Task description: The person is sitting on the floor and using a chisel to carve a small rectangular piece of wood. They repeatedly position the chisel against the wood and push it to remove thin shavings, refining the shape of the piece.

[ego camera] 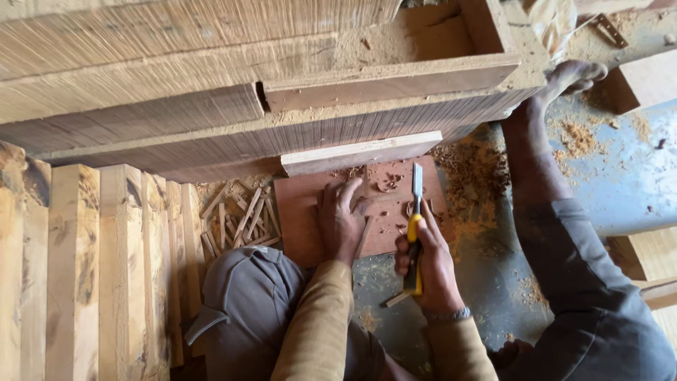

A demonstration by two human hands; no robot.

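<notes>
My left hand (340, 219) presses flat on a reddish-brown wooden board (303, 226) lying on the floor, fingers spread, holding a thin wood strip against it. My right hand (429, 264) grips a chisel (415, 212) with a yellow and black handle; its flat steel blade points away from me and rests on the board near curled shavings (386, 182). A pale plank (360, 154) lies across the board's far edge.
Several small cut wooden sticks (240, 219) lie left of the board. Upright pale planks (99, 268) stand at left, and large timber beams (211, 106) are stacked behind. My bent knee (247, 303) is below. My outstretched leg and bare foot (564, 77) lie at right amid sawdust.
</notes>
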